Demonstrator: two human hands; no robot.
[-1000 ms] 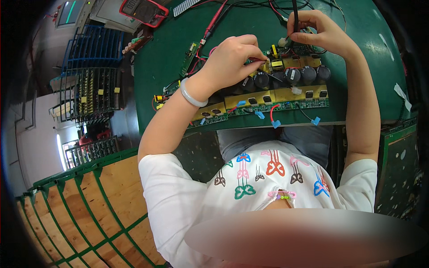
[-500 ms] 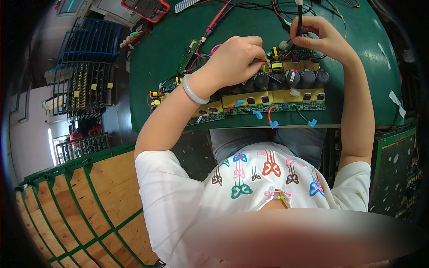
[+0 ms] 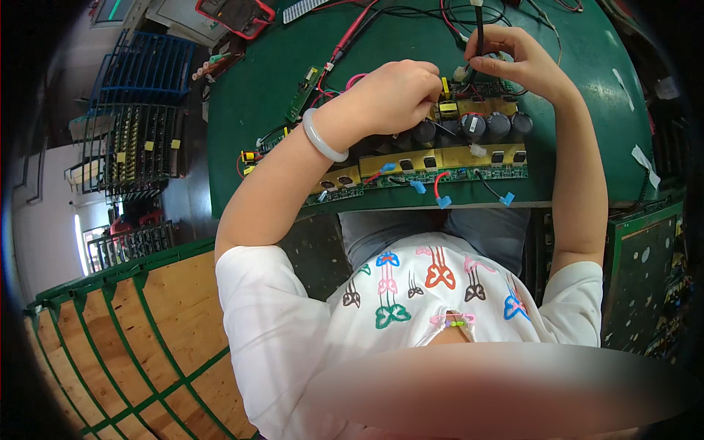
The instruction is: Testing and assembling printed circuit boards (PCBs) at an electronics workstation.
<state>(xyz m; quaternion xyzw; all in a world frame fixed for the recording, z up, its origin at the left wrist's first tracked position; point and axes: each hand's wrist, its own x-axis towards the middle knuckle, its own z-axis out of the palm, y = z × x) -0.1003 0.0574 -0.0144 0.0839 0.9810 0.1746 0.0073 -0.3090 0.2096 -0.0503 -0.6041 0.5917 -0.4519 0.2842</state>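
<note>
Green counter (image 3: pixel 257 81), one long circuit board assembly (image 3: pixel 458 159) on it, just under the left fingers and toward the body from the right ones. Counts: at least four black capacitors (image 3: pixel 498 127) beside the left fingers, on their right; four blue terminals (image 3: pixel 444 202) bodyward of both hands; one small green board (image 3: pixel 303 94) left of the left fingers; one red multimeter (image 3: pixel 235 18) well past that, up and left; one red probe (image 3: pixel 353 35) between.

Vs half a second ago: left hand (image 3: pixel 396 95) has rolled over, so its thumb-and-finger pinch and the thin lead in it no longer show. Right hand has the same grip. Whole view shifted slightly left.

Left fingers: curled in, tips hidden, can't tell what they hold. Right hand (image 3: pixel 524 70): thumb and index pinched narrow on one upright black cord (image 3: pixel 480 33); white connector (image 3: pixel 460 74) just left of those fingertips.
</note>
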